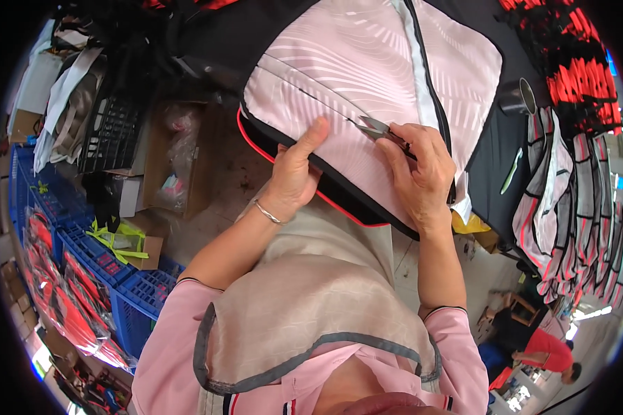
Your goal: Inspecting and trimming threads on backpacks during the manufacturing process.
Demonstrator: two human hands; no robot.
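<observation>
A pale pink patterned fabric piece (pixel 325 76), like a sewn bag panel, lies spread over the dark work surface and hangs toward me. Black binding and a red-edged black strip (pixel 339 195) run along its near side. My left hand (pixel 292 173) grips that near edge, thumb on top and fingers hidden underneath. In my right hand (pixel 424 169) is a pair of small metal thread snips (pixel 375 127), blades pointing left. Their tips are at the seam line on the pink fabric, near my left thumb. A white strip and a black-edged seam cross the panel to the right.
On the dark table (pixel 491 155) at right lie a metal cup (pixel 517 97) and a slim pale green tool (pixel 511 171). Grey-and-pink strips (pixel 546 194) hang beyond. At left stand a cardboard box (pixel 199 159) and blue crates (pixel 135 304). A person in red (pixel 548 349) bends at lower right.
</observation>
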